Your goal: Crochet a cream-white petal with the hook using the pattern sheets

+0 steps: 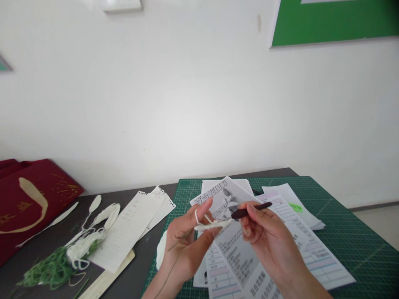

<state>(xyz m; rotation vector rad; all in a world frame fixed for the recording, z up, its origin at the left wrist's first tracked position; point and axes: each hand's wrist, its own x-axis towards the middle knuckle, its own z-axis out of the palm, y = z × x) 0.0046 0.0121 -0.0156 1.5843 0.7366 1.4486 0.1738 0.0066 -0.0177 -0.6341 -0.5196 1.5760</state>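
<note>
My left hand (190, 238) and, just to its right, my right hand (268, 228) work low in the frame — each pinching something small. The green cutting mat (352, 236) spreads across the lower right, printed sheets (233, 245) fanned over it beneath my hands. A dark red bag (50, 191) sits at the left edge; tangled green yarn (51, 268) lies lower left. My right fingers hold a dark-handled hook (239, 213); my left hold a little white yarn piece (208, 226), lower centre — by the hook's tip.
</note>
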